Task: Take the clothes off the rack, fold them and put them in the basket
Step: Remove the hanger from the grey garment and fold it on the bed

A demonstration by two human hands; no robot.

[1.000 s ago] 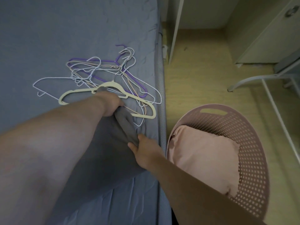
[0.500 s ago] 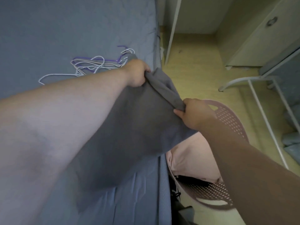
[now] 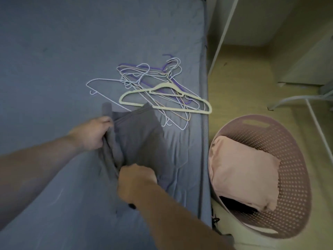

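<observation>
Bed, blue-grey sheet. Pink basket on floor just beside it, folded pink cloth inside. Grey garment bunched on bed, hangers piled beyond. Left hand grips its left edge; right hand clutches its near edge.

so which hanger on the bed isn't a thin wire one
The cream hanger, broad and flat; the other hangers are thin white or purple wire.
</observation>
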